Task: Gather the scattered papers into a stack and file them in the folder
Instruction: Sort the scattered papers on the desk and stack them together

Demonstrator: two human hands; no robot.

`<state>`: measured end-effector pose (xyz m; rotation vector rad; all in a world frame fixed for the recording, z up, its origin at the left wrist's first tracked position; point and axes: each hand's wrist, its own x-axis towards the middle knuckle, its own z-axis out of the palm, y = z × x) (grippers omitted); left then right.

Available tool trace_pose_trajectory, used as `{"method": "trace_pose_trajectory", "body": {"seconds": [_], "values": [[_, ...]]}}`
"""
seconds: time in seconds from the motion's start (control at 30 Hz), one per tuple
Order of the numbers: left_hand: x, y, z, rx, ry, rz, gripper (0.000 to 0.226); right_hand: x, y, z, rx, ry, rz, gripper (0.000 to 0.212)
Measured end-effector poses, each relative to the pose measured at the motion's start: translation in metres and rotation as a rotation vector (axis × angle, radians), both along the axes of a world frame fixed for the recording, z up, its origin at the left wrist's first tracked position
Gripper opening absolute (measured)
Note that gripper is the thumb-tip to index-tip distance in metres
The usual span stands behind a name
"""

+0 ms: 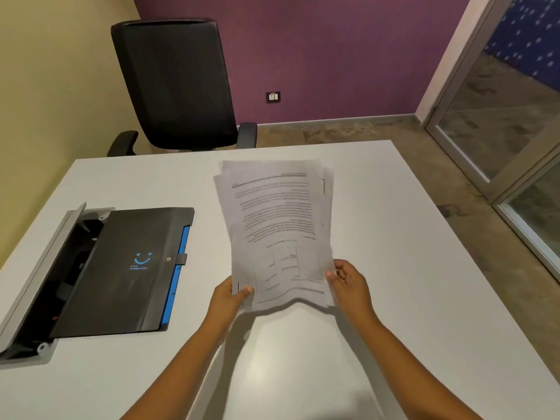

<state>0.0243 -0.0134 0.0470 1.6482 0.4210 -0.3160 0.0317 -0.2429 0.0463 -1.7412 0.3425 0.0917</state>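
Note:
A loose stack of printed papers [275, 225] is held up above the middle of the white table [394, 268], its sheets not quite aligned at the far end. My left hand [230, 298] grips the stack's near left corner, thumb on top. My right hand [348, 283] holds the near right corner. The near edge of the sheets sags between the two hands. A black folder [127, 268] with a blue smile logo and blue inner edge lies shut on the table to the left, apart from the papers.
Under the folder's left side an open grey cable hatch [36, 277] is set in the table. A black office chair [175, 83] stands behind the far edge. A glass door [515, 122] is at the right.

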Motion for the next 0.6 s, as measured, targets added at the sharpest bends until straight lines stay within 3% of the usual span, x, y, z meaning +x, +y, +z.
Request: {"method": "trace_pose_trajectory", "body": {"seconds": [0.27,0.43,0.5,0.6], "values": [[0.010,0.006,0.023,0.122,-0.127,-0.033,0.046,0.003,-0.001,0.015,0.000,-0.045,0.117,0.029],[0.012,0.003,0.043,0.047,-0.226,-0.043,0.035,0.001,0.000,0.028,0.120,-0.109,0.213,0.035],[0.016,0.001,0.052,0.024,-0.258,-0.015,0.035,0.005,0.004,0.035,0.114,-0.091,0.206,0.028],[0.020,0.003,0.064,-0.064,-0.327,0.006,0.038,0.013,0.006,0.046,0.098,-0.099,0.151,0.034]]}}
